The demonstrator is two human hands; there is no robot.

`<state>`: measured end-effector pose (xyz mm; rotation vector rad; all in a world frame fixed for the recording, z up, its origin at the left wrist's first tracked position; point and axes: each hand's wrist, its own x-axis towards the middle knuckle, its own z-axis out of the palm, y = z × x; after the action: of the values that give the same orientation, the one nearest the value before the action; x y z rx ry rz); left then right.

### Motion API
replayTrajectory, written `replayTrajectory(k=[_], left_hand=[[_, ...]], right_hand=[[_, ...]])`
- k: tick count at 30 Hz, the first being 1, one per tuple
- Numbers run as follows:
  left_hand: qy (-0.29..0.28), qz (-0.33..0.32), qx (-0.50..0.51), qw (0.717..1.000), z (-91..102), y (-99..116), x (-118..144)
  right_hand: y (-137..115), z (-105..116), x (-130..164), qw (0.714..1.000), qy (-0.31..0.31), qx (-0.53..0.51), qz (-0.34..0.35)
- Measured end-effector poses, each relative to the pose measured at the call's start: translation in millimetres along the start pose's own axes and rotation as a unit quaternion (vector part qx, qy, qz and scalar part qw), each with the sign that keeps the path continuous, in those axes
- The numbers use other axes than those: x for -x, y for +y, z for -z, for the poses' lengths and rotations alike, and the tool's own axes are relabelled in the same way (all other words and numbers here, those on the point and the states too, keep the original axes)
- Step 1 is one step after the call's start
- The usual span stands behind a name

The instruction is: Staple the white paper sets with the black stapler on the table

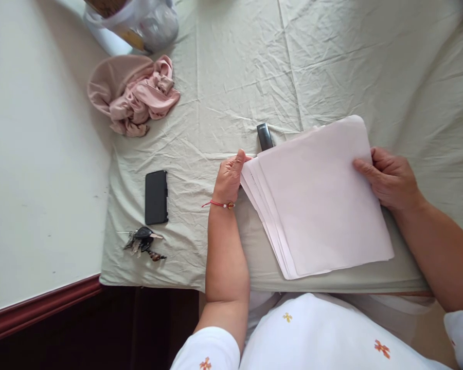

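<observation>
A fanned stack of white paper sheets (324,200) is held between my two hands over the table, close to its front edge. My left hand (230,176), with a red string bracelet at the wrist, grips the stack's upper left corner; its fingers are mostly hidden behind the sheets. On the right edge, my right hand (391,174) pinches the paper with the thumb on top and the fingers underneath. A small black object, possibly a stapler (264,136), pokes out from behind the top edge of the papers; its lower part is covered.
A wrinkled pale green cloth (231,92) covers the table. At left lie a black phone (156,197) and a bunch of keys (142,241). Farther back are a crumpled pink cloth (139,95) and a white container (139,23) beside the wall (34,154).
</observation>
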<state>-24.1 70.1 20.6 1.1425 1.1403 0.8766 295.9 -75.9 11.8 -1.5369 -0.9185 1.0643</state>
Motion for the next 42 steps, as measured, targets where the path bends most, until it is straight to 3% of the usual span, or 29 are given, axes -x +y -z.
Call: replayTrajectory(k=[6,16,22,25,29,33,39,42], left_hand=[[0.0,-0.014,-0.008,1.0,-1.0,-4.0,-1.0],[-0.06,0.009,-0.018,0.998,-9.6,4.6,6.9],[-0.105,-0.064,-0.09,0.988,-7.5,5.9,7.2],[-0.123,-0.068,-0.12,0.983,-3.3,5.6,7.1],[-0.08,-0.055,-0.063,0.993,4.2,3.8,6.5],[0.004,-0.048,0.018,0.999,8.5,2.2,3.4],[0.085,-0.08,0.101,0.988,6.4,3.6,-2.6],[0.116,-0.088,0.154,0.977,7.0,3.6,-4.8]], right_hand=[[-6.0,-2.7,2.5,1.0,-0.006,0.018,-0.006],[-5.4,-1.1,2.3,0.998,-0.016,0.057,0.006],[-7.9,-2.9,1.9,0.998,-0.018,0.056,0.01],[-7.7,-2.8,1.6,0.999,-0.022,0.046,0.007],[-7.1,-0.8,3.2,0.999,-0.044,0.008,0.015],[-6.7,2.5,7.3,0.997,-0.075,-0.02,0.005],[-10.8,2.1,11.6,0.986,-0.062,-0.145,-0.056],[-14.7,0.7,10.9,0.979,-0.057,-0.191,-0.039]])
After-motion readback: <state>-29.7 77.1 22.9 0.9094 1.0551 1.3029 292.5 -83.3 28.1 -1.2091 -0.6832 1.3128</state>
